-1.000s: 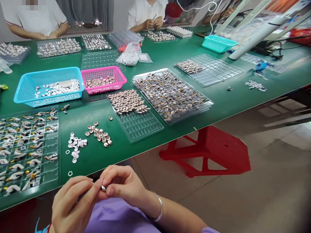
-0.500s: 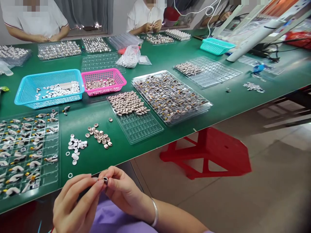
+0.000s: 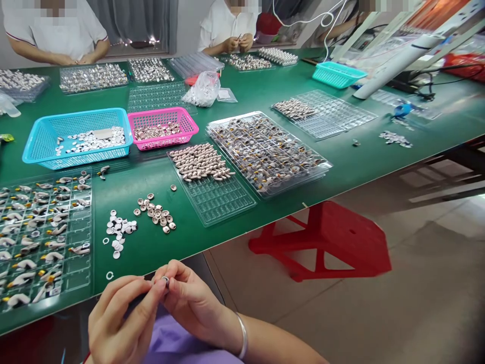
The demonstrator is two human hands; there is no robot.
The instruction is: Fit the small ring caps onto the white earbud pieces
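Both hands are working close together at the near edge of the bench (image 3: 364,156), just below its green top. The left hand (image 3: 117,323) and the right hand (image 3: 193,301) are meeting at the fingertips and are pinching one small metal piece (image 3: 165,279) between them. Each hand is closing thumb and forefinger onto it, so the piece is being held off the bench and above a purple garment (image 3: 178,346). The right wrist is wearing a silver bracelet (image 3: 242,336).

Nearest the hands, a single white ring (image 3: 109,275) is lying on the bench just beyond the left fingers. Further in, a loose heap of white rings (image 3: 118,230) is lying beside a loose heap of brownish caps (image 3: 157,212), the two heaps near each other but not mixing. To the left, a clear compartment tray (image 3: 81,275) is holding curved pieces, one to a cell, in most of its cells. To the right of the heaps, a second clear tray (image 3: 223,202) is carrying beige pieces in its far half only. A larger clear tray (image 3: 326,164) is sitting just beside it, filled across.

Behind the heaps, a blue basket (image 3: 78,112) and a pink basket (image 3: 162,112) are standing side by side, each holding small parts. A red stool (image 3: 329,240) is standing on the floor under the bench edge. Two people in white shirts (image 3: 56,30) (image 3: 227,23) are working at the far side, their hands well apart from the near pair.
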